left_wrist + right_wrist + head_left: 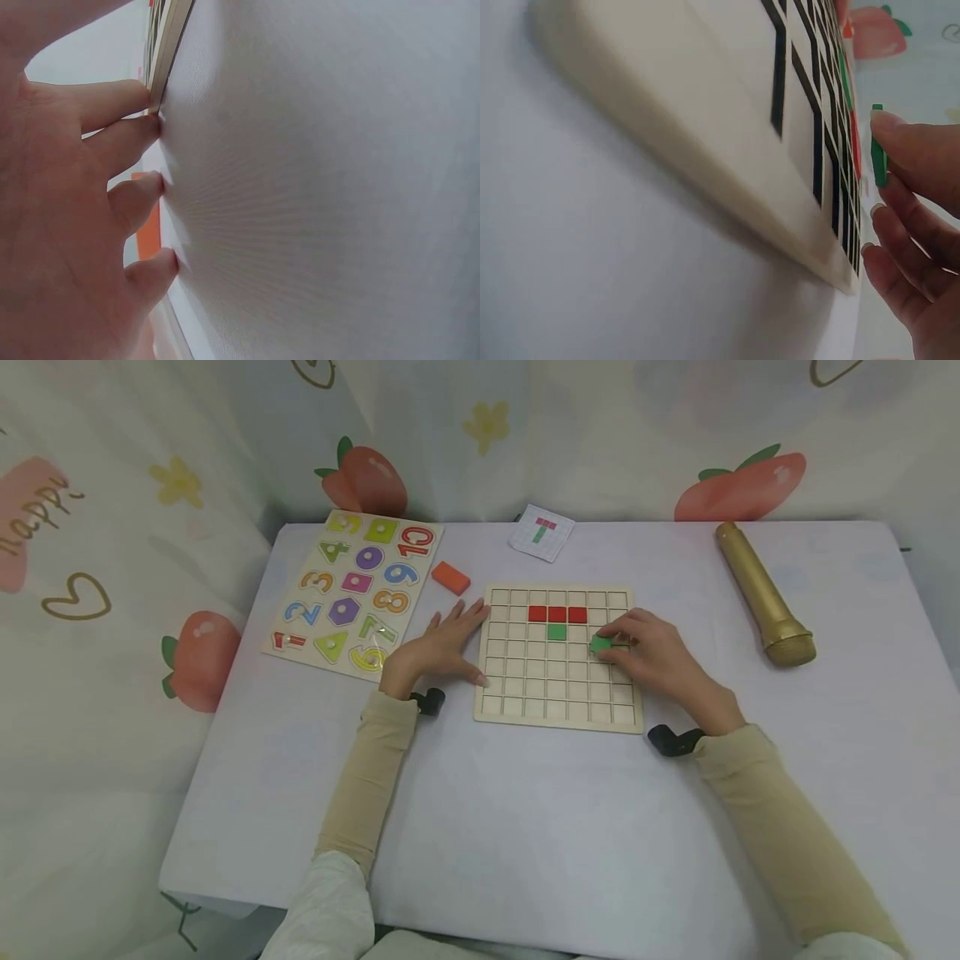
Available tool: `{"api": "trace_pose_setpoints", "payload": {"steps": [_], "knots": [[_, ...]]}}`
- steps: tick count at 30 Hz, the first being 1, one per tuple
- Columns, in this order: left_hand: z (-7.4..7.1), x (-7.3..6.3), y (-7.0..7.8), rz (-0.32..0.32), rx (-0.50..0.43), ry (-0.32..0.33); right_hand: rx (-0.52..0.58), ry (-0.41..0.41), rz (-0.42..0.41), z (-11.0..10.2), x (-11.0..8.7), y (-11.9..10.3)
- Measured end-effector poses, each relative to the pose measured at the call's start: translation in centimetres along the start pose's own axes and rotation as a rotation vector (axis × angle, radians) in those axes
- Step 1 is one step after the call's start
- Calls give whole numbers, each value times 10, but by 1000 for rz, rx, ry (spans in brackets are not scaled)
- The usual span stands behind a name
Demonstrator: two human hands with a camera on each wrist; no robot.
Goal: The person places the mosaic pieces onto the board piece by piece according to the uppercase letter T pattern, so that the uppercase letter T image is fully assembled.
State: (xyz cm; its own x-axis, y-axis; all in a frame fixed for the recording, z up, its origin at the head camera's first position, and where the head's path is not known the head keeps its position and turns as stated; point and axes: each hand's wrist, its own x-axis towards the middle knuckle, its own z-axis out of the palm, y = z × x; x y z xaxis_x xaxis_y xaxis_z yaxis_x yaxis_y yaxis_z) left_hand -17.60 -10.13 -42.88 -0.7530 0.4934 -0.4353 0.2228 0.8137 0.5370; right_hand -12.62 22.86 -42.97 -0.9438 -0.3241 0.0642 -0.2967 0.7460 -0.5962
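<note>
A wooden grid board [517, 707] lies on the table, with three red square tiles [557, 614] side by side in one row. One green tile [557, 632] sits directly below the middle red one. Between thumb and index finger, my right hand [660, 664] pinches another green square tile [601, 643], over the board's right part. The right wrist view shows that tile [879, 146] edge-on, raised above the grid. My left hand [442, 647] is spread at the board's left edge, fingertips right at the rim and on the tablecloth, holding nothing.
An orange block [451, 578] lies beyond the left hand. Left of it is a number-and-shape puzzle board [297, 588]. A pattern card [542, 533] with a red and green T shape lies at the back. A gold microphone [761, 589] lies to the right.
</note>
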Motion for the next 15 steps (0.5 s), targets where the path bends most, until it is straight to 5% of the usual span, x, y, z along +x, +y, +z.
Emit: {"api": "trace_pose_setpoints", "payload": {"steps": [15], "knots": [[1,1,-4,-2,1,2,34,-54,-17,18,21,-14]]}}
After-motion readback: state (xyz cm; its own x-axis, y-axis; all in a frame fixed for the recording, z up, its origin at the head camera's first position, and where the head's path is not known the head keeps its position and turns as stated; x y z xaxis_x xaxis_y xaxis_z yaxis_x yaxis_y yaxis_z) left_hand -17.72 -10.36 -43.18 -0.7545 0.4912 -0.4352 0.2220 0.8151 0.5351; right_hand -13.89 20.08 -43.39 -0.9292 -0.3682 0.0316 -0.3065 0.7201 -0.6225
